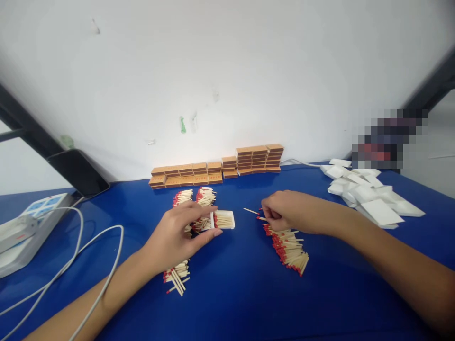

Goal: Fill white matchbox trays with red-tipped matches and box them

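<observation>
My left hand (179, 233) pinches the near end of a small white tray (224, 219) that holds matches, thumb below and fingers above. My right hand (284, 211) is closed on a few red-tipped matches (253, 211) taken from the long pile of matches (288, 247) lying just below it. More matches lie in bunches behind my left hand (194, 196) and near my left wrist (177, 274).
Stacked brown matchbox sleeves (216, 169) line the wall at the back. A heap of white trays (368, 194) sits at the right. At the left are a power strip (24, 227) with white cables (88, 265) and a dark phone (78, 171) leaning on the wall.
</observation>
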The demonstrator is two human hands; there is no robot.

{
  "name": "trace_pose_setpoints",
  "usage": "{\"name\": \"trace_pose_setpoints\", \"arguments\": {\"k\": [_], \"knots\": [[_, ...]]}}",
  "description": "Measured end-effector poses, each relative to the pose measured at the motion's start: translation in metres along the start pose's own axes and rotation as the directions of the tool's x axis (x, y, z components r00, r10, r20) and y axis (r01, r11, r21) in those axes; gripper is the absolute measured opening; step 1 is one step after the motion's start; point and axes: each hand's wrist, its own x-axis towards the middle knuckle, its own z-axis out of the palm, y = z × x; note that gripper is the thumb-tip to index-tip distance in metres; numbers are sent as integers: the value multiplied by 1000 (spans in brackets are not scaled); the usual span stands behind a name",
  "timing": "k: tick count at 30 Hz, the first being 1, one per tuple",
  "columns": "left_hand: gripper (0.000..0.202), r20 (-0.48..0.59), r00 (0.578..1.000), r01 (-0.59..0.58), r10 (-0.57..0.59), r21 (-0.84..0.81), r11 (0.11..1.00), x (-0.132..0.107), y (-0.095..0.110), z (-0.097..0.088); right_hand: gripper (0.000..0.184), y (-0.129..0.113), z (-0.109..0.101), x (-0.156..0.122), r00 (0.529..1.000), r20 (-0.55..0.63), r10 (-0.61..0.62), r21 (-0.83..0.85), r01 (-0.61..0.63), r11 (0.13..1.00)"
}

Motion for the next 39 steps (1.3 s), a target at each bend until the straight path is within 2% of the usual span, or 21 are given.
{"name": "trace_pose_setpoints", "arguments": {"k": [3,5,9,14,16,20,26,30,33,36,39], "knots": [[38,-2,1000,-10,10,-16,1000,0,0,1,9,6,-1,-2,997,-51,-55,40,57,998],[38,0,1000,-7,7,-34,999,0,2,1,9,7,-2,-3,986,-120,-117,154,134,979],[37,42,998,50,-46,-87,995,1,9,3,10,-7,-3,-9,954,-217,-207,470,288,834],[39,63,995,89,-80,-153,984,1,17,5,4,-38,10,-10,933,-282,-223,609,354,710],[40,68,994,95,-83,-188,978,1,18,6,5,-45,18,-7,917,-335,-215,597,383,704],[38,83,994,87,-70,-223,971,1,20,8,6,-46,27,-2,844,-474,-252,427,470,772],[37,64,993,108,-96,-233,966,1,19,9,5,-42,31,-1,842,-450,-298,295,455,840],[36,64,986,167,-156,-234,958,-1,18,7,9,-44,30,-3,800,-495,-339,154,465,872],[37,48,981,195,-189,-207,959,-1,17,4,14,-36,21,-5,767,-554,-322,90,440,894],[39,8,977,209,-211,-182,961,0,15,2,18,-14,7,-4,793,-566,-226,89,331,939],[38,-24,972,225,-232,-162,961,0,13,2,18,14,-5,2,887,-446,-122,145,207,968]]}}
